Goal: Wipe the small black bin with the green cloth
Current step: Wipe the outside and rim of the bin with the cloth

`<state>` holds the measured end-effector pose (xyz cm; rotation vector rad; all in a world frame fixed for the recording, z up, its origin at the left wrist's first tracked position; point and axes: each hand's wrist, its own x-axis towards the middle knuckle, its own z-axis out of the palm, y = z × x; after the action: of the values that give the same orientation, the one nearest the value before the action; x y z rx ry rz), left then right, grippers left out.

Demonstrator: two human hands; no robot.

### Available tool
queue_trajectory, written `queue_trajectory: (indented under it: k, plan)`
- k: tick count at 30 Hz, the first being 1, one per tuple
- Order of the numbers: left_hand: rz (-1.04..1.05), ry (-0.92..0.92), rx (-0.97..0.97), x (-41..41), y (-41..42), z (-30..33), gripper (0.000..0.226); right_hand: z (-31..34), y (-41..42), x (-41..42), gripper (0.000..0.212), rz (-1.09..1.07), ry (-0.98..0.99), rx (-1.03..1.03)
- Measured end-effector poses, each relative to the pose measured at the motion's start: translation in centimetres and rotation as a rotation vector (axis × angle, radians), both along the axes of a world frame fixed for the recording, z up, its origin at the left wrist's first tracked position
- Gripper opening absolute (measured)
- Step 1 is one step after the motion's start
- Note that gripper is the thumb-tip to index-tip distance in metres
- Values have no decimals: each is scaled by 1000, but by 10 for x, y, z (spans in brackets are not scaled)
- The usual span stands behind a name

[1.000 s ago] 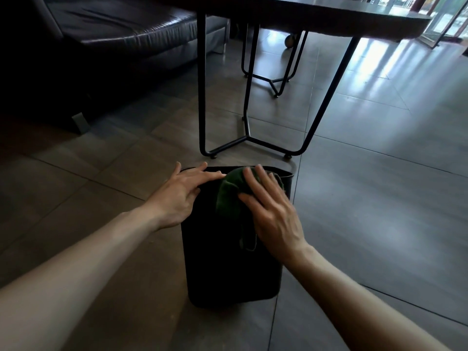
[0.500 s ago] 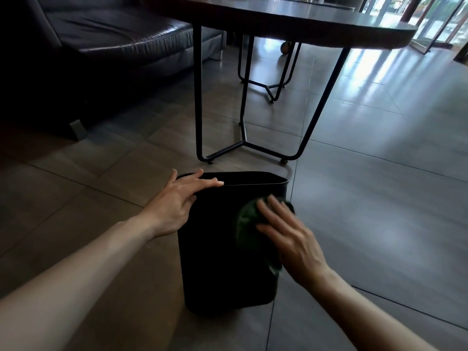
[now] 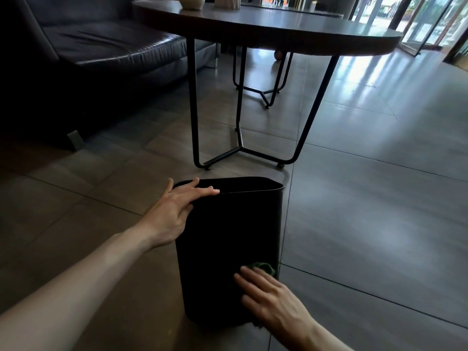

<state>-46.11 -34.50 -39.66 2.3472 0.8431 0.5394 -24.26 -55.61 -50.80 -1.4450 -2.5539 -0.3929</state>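
The small black bin (image 3: 228, 236) stands upright on the tiled floor in front of me. My left hand (image 3: 174, 211) rests on the bin's upper left rim, fingers laid over the edge, steadying it. My right hand (image 3: 268, 297) presses the green cloth (image 3: 263, 266) flat against the bin's near wall, low down by the right corner. Only a small green patch of the cloth shows above my fingers; the rest is hidden under my palm.
A round dark table (image 3: 266, 29) on thin black metal legs (image 3: 238, 138) stands just behind the bin, with a vase (image 3: 191, 1) on top. A dark leather sofa (image 3: 88, 46) fills the back left. Glossy floor tiles (image 3: 379, 224) spread to the right.
My right hand has slid the cloth down the bin's near wall, from the rim to near the bottom. My left hand has stayed on the rim.
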Motion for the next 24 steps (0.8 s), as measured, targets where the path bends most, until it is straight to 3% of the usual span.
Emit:
queue_trajectory:
  k: [5,8,10,14,18,24]
  plan:
    - [-50,-21,24,-2,0,-1,58,65,6,49,14,-383,482,193]
    - [-92,-17,26,-4,-2,0,61,119,24,94,42,-639,652,307]
    - [-122,-11,39,-8,-3,1,62,146,37,121,50,-719,706,322]
    - [-188,19,84,-19,-3,2,61,163,66,144,71,-718,613,70]
    - [-210,42,115,-33,3,3,67,145,78,132,70,-472,416,-324]
    - [-144,66,148,-59,15,-2,58,140,81,119,52,-326,332,-423]
